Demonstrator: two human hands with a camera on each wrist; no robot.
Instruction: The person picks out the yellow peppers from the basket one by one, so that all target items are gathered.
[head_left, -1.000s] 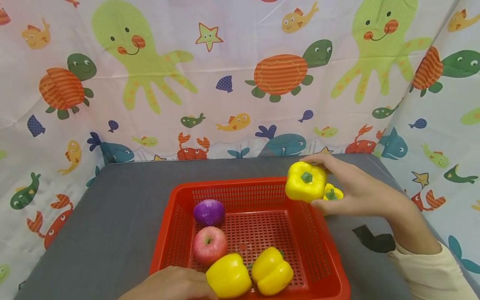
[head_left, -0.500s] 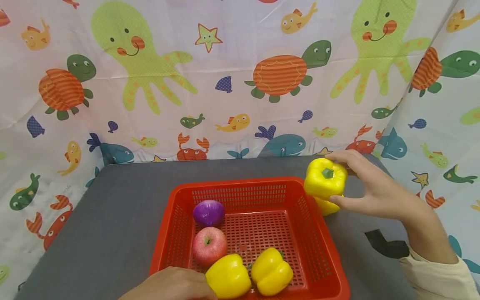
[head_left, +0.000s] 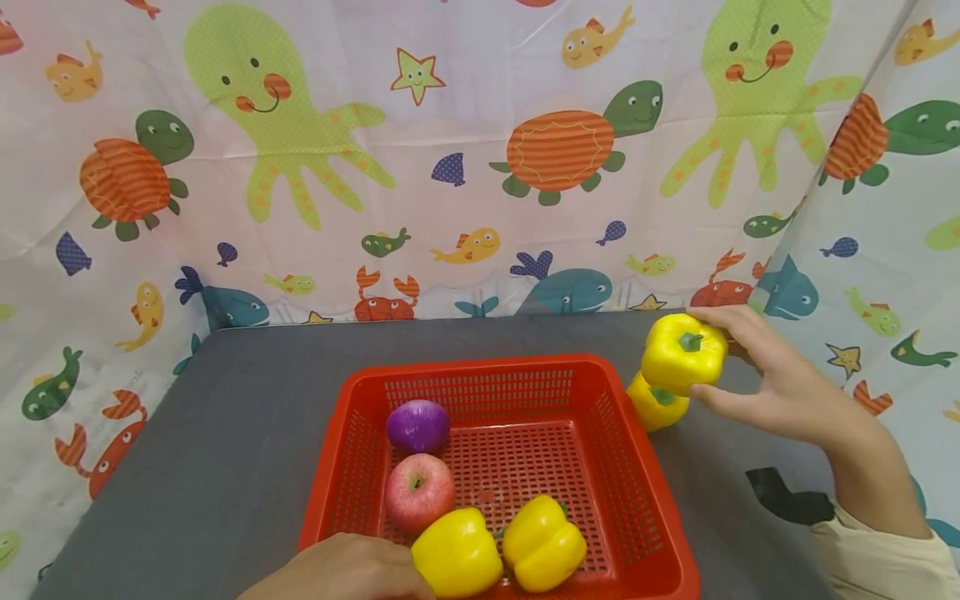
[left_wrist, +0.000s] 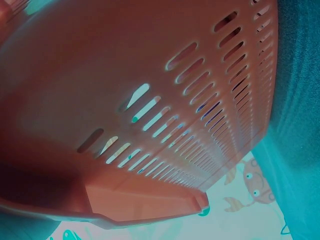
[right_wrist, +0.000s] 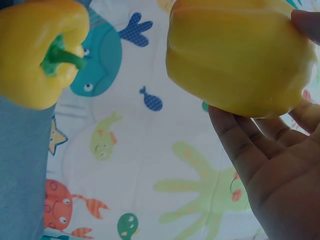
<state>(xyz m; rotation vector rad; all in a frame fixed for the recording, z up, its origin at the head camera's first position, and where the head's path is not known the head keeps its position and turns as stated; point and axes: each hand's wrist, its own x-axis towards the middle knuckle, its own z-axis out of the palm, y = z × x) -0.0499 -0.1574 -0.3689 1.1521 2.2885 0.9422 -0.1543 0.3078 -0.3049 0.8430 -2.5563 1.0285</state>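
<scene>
My right hand (head_left: pixel 776 383) holds a yellow bell pepper (head_left: pixel 678 362) between thumb and fingers, to the right of the red plastic basket (head_left: pixel 465 368). Its green stem faces me, and in the right wrist view the held pepper (right_wrist: pixel 240 55) shows its smooth side. Another yellow bell pepper (head_left: pixel 651 408) sits on the table against the basket's right wall, partly covered by the held one. My left hand (head_left: pixel 345 571) grips the basket's near left rim, its fingertips beside a yellow bell pepper (head_left: pixel 457 554) inside. The left wrist view shows the slotted basket wall (left_wrist: pixel 125 65) from outside.
Inside the basket lie a purple onion (head_left: pixel 418 426), a red apple (head_left: pixel 420 492) and a further yellow bell pepper (head_left: pixel 544 546). The basket stands on a grey table (head_left: pixel 187 467). A curtain (head_left: pixel 480 100) printed with sea animals surrounds the table's back and sides.
My right hand has carried its bell pepper rightward, from over the basket's back right corner to beyond the right rim, uncovering more of the pepper on the table. My left hand stays in place.
</scene>
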